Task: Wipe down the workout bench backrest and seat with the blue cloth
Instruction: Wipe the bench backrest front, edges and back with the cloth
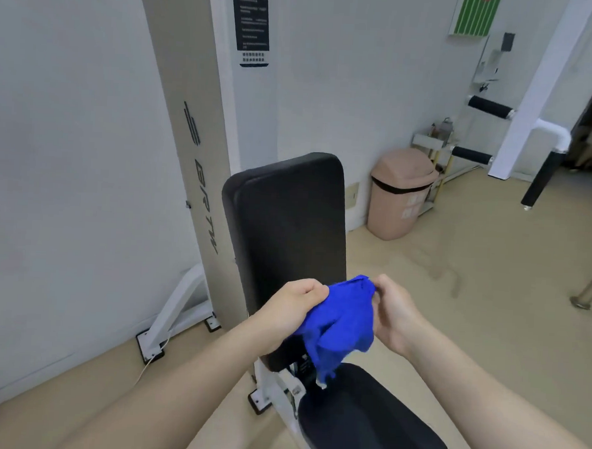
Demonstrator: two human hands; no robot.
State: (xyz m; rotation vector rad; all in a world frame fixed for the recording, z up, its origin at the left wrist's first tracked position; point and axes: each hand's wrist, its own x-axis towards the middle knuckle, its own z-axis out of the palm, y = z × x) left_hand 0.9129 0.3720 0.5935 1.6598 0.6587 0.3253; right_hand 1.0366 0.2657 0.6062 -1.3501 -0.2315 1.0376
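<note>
A blue cloth [342, 324] hangs between both hands in front of the lower part of the black backrest [288, 217]. My left hand [292, 308] grips the cloth's left edge with curled fingers. My right hand [394, 310] pinches its upper right corner. The cloth droops down toward the gap between the backrest and the black seat [370, 424]. The backrest stands steeply tilted; the seat lies below it at the bottom of the view. The cloth does not touch either pad as far as I can see.
A tall grey machine column [189, 133] rises just left of the bench, with white frame feet [154, 340] on the beige floor. A pink bin [399, 192] stands by the wall to the right. White equipment with black padded handles [489, 107] is at far right.
</note>
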